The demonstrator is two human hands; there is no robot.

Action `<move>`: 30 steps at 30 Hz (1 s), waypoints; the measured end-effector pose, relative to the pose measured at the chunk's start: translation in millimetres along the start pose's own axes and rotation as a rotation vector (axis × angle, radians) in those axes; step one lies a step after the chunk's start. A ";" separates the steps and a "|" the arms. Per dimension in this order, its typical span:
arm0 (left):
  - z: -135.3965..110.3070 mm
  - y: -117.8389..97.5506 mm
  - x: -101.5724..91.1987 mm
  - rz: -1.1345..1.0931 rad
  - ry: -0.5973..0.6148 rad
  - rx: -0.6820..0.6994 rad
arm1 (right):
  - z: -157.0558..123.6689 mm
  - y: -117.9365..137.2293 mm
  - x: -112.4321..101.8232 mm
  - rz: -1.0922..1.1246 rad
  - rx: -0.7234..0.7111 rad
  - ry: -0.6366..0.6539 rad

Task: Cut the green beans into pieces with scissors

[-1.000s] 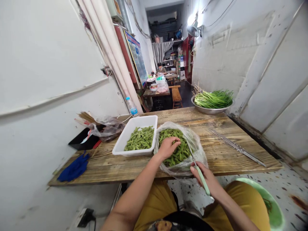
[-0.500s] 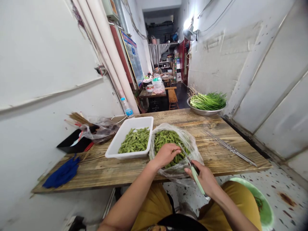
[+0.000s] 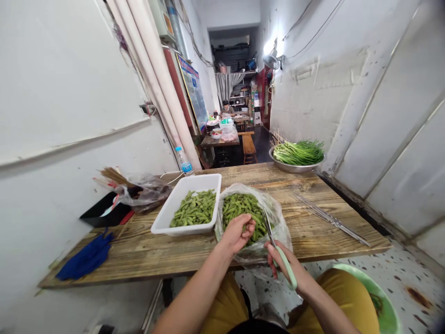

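My right hand is wrapped round scissors with pale green handles, blades pointing up and away over a clear plastic bag. The bag is open and full of green edamame pods. Above the pods, just left of the blades, my left hand has its fingers curled in; whatever they pinch is hidden. A white plastic tray stands against the bag's left side, with more edamame pods spread in it.
Metal skewers lie on the wooden table at right. A steel bowl of green stalks stands behind them. At left are a blue cloth, a black box and a water bottle. A person sits far back.
My left hand has drawn back a little from the scissor tips and turned, its fingers curling inward. The scissors have turned in my right hand, so their handle loop shows more.
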State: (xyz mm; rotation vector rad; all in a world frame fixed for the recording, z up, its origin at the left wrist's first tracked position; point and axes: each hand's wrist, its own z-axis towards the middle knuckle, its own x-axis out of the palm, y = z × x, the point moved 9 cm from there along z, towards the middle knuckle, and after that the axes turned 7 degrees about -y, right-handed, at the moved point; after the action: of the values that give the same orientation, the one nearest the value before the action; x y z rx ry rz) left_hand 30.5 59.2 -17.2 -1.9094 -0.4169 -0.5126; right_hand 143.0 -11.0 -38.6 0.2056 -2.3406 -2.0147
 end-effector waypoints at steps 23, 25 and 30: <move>-5.3 -16.5 -33.7 -0.134 -0.084 0.152 | 6.8 -16.0 -3.1 0.054 0.087 -0.060; -1.5 -31.7 -48.8 -0.263 -0.112 0.186 | 5.5 -18.9 -5.6 0.054 0.089 -0.064; 1.6 -44.6 -52.3 -0.377 -0.046 0.135 | -2.3 -15.4 -10.4 0.056 0.074 -0.061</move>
State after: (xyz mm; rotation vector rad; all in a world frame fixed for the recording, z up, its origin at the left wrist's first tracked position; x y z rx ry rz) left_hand -36.2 74.6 -10.8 -1.7202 -0.8299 -0.6684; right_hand 154.7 -14.1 -52.9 0.0815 -2.4301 -1.9387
